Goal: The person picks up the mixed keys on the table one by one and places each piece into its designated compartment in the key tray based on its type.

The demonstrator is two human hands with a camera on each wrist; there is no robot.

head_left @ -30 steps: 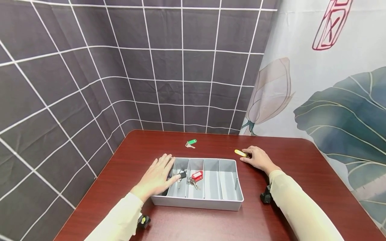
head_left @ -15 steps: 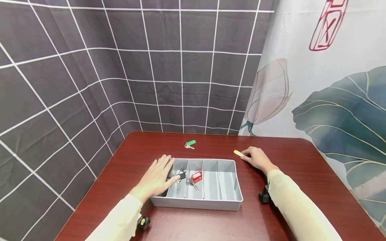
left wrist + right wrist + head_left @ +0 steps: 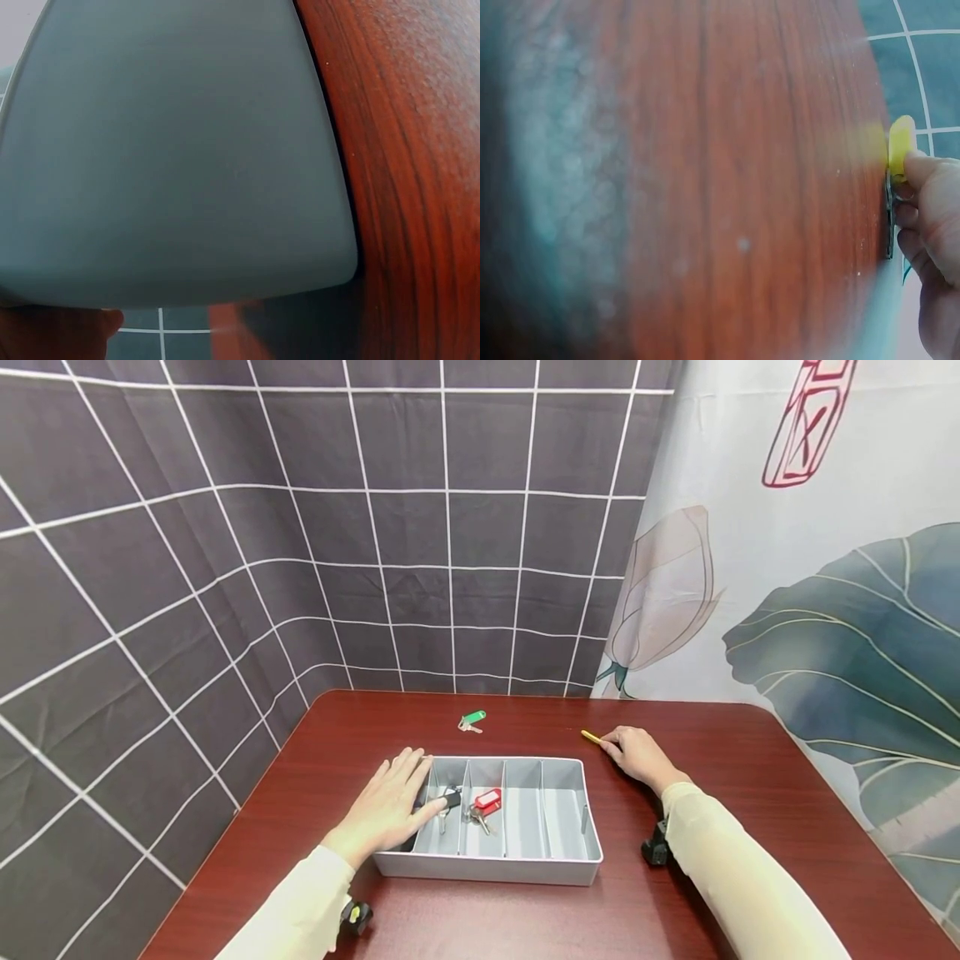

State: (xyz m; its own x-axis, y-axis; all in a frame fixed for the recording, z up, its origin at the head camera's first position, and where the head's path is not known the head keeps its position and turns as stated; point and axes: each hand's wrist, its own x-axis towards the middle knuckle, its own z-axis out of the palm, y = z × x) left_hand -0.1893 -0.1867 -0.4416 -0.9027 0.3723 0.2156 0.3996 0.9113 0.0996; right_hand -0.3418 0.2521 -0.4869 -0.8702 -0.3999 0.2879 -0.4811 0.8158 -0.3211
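A grey tray [image 3: 487, 867] with several compartments stands on the table. My left hand [image 3: 390, 806] rests across the tray's left end with straight fingers, covering the leftmost compartment; the left wrist view shows the tray's outer wall [image 3: 180, 165]. Keys with a black fob [image 3: 452, 799] lie in the compartment by my thumb. One compartment to the right holds keys with a red key tag [image 3: 488, 800]. Beyond the tray's right side, my right hand [image 3: 637, 753] pinches a yellow key tag [image 3: 591, 737] just at the tabletop. A key [image 3: 889, 217] hangs from it in the right wrist view.
A green key tag [image 3: 473, 717] with keys lies behind the tray on the red-brown table [image 3: 525, 914]. A dark tiled-pattern curtain [image 3: 480, 527] and a white floral curtain [image 3: 675, 593] hang along the table's far side.
The yellow key tag has turned from showing its flat face to showing its thin edge, held in my right fingers. My left hand stays on the tray.
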